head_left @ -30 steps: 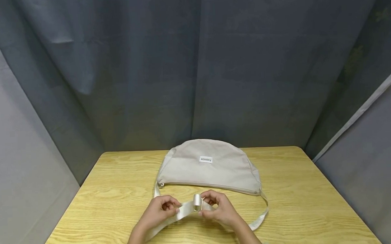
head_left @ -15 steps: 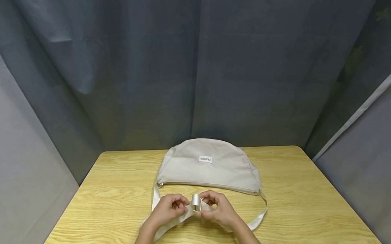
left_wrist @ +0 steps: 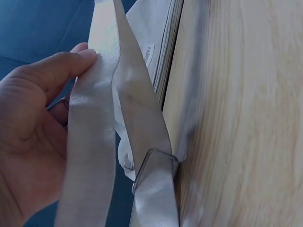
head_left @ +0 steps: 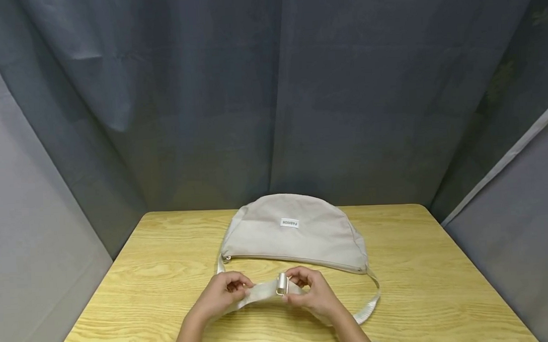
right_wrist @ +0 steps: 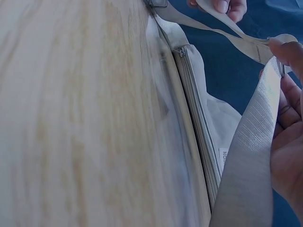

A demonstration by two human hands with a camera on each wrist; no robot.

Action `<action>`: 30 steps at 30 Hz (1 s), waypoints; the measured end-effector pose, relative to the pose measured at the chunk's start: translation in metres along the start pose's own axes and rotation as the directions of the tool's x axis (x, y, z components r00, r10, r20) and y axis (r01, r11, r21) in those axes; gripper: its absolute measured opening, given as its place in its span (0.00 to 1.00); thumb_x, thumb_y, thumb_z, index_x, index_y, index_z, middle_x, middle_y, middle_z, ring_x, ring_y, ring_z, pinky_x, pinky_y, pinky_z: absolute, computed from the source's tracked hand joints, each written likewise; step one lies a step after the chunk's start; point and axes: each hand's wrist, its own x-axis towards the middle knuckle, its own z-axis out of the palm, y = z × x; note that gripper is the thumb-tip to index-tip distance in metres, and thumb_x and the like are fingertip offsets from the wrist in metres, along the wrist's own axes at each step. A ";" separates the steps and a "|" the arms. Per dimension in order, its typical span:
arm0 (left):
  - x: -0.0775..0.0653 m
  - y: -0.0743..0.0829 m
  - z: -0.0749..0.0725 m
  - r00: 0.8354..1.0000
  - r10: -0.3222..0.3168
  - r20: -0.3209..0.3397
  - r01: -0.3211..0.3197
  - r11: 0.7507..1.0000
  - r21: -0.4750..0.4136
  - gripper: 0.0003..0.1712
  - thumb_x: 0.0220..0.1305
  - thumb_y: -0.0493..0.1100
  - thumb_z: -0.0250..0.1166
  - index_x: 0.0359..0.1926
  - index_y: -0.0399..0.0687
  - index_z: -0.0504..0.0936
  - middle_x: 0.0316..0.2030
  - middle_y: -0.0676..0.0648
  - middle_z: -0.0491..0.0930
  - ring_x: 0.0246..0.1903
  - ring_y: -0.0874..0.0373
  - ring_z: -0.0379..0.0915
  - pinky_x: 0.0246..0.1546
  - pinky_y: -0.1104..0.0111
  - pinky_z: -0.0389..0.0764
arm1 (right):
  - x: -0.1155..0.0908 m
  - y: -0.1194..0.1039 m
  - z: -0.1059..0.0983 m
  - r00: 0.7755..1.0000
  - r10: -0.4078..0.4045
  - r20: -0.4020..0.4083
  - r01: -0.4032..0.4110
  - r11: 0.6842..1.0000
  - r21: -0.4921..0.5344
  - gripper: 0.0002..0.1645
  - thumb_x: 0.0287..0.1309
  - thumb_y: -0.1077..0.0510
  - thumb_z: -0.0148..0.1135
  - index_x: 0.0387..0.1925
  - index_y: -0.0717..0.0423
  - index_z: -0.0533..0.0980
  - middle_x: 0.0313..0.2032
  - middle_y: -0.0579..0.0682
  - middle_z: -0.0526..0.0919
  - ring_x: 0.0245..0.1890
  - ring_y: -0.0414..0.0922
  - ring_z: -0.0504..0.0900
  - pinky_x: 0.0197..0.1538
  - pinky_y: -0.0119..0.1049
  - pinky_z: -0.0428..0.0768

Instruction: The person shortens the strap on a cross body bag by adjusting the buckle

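A pale beige shoulder bag [head_left: 285, 243] with a "FASHION" label lies on the table, its zip edge facing me. Its webbing strap [head_left: 262, 292] is raised in front of it. My left hand [head_left: 221, 296] pinches the strap by one edge between thumb and fingers, also plain in the left wrist view. My right hand [head_left: 316, 294] pinches the strap at a metal slider buckle [head_left: 287, 286], where a small loop of webbing stands up. In the left wrist view, a rectangular metal ring [left_wrist: 160, 151] encircles a lower strap length. The right fingertips partly hide the slider in the right wrist view.
The wooden table [head_left: 418, 276] extends to both sides of the bag. Dark curtains [head_left: 271, 100] hang behind its far edge, and grey panels [head_left: 26, 225] flank it. The strap's right end [head_left: 369, 306] curves down onto the table.
My left hand moves in toward the slider, then back out to the left, drawing the strap straighter between both hands. The right hand keeps its pinch, shifting slightly right. The bag stays put.
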 end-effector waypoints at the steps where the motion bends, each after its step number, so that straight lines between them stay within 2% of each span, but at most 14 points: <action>1: -0.001 0.000 -0.001 1.000 -0.005 -0.001 0.004 1.000 -0.010 0.05 0.56 0.37 0.66 0.34 0.51 0.83 0.27 0.52 0.75 0.27 0.58 0.69 0.28 0.70 0.73 | 0.000 0.001 0.000 1.000 -0.001 -0.002 0.001 1.000 0.000 0.22 0.41 0.67 0.72 0.42 0.65 0.76 0.31 0.59 0.79 0.30 0.52 0.74 0.36 0.38 0.73; 4: -0.002 -0.001 0.000 1.000 -0.025 0.006 0.025 0.999 -0.046 0.06 0.55 0.35 0.66 0.35 0.49 0.83 0.27 0.51 0.75 0.27 0.58 0.69 0.28 0.70 0.72 | 0.000 0.002 0.001 1.000 0.003 -0.003 -0.003 1.000 0.004 0.22 0.40 0.68 0.72 0.42 0.65 0.76 0.31 0.59 0.80 0.30 0.52 0.75 0.38 0.38 0.72; 7: 0.000 0.000 0.004 0.999 -0.024 0.021 0.025 0.998 -0.066 0.07 0.54 0.34 0.66 0.36 0.47 0.83 0.27 0.51 0.76 0.28 0.57 0.70 0.28 0.71 0.73 | 0.001 0.001 0.003 1.000 0.007 0.006 -0.007 1.000 0.021 0.22 0.40 0.69 0.72 0.42 0.65 0.76 0.32 0.58 0.80 0.33 0.53 0.76 0.44 0.44 0.70; 11: 0.006 0.003 0.014 0.999 0.007 0.037 -0.004 0.997 -0.082 0.10 0.53 0.35 0.67 0.38 0.44 0.82 0.30 0.50 0.78 0.30 0.57 0.72 0.32 0.70 0.75 | 0.002 -0.001 0.004 1.000 0.011 0.024 -0.012 0.999 0.047 0.21 0.41 0.68 0.71 0.41 0.64 0.76 0.33 0.56 0.80 0.37 0.55 0.76 0.50 0.57 0.64; 13: 0.010 0.004 0.019 0.999 0.026 0.042 -0.023 0.996 -0.086 0.10 0.53 0.36 0.68 0.39 0.43 0.82 0.31 0.51 0.78 0.31 0.58 0.73 0.33 0.69 0.76 | 0.003 -0.003 0.005 0.999 0.020 0.026 -0.022 0.999 0.048 0.21 0.41 0.67 0.72 0.41 0.63 0.76 0.33 0.56 0.80 0.38 0.55 0.76 0.50 0.59 0.63; 17: 0.018 0.009 0.028 0.997 0.057 0.058 -0.053 0.997 -0.062 0.11 0.53 0.40 0.69 0.39 0.45 0.82 0.30 0.53 0.79 0.30 0.59 0.74 0.32 0.68 0.77 | 0.003 -0.005 0.004 0.999 0.030 0.020 -0.031 0.999 0.038 0.21 0.41 0.68 0.72 0.41 0.62 0.76 0.33 0.57 0.80 0.37 0.55 0.75 0.47 0.53 0.66; 21: 0.022 0.014 0.033 0.997 0.037 0.065 -0.034 0.998 -0.046 0.11 0.51 0.40 0.70 0.39 0.48 0.82 0.28 0.54 0.78 0.26 0.60 0.72 0.28 0.70 0.75 | 0.003 -0.005 0.003 1.000 0.004 0.021 -0.004 1.000 0.009 0.21 0.41 0.67 0.71 0.41 0.62 0.76 0.32 0.59 0.80 0.33 0.54 0.75 0.42 0.44 0.69; 26: 0.022 0.016 0.032 0.998 0.034 0.053 -0.031 0.998 -0.053 0.11 0.52 0.35 0.69 0.39 0.47 0.82 0.26 0.53 0.76 0.25 0.60 0.69 0.25 0.72 0.72 | 0.002 -0.002 0.002 0.999 -0.038 0.021 0.039 0.999 -0.025 0.21 0.42 0.68 0.71 0.42 0.63 0.76 0.30 0.58 0.80 0.30 0.53 0.76 0.38 0.43 0.73; 30: 0.018 0.012 0.027 0.998 0.039 0.044 -0.037 0.998 -0.046 0.10 0.55 0.36 0.67 0.39 0.47 0.82 0.26 0.53 0.76 0.25 0.60 0.69 0.26 0.71 0.72 | 0.001 -0.001 0.000 0.999 -0.035 0.017 0.035 0.999 -0.031 0.21 0.42 0.68 0.71 0.42 0.63 0.76 0.29 0.58 0.80 0.28 0.49 0.75 0.37 0.43 0.73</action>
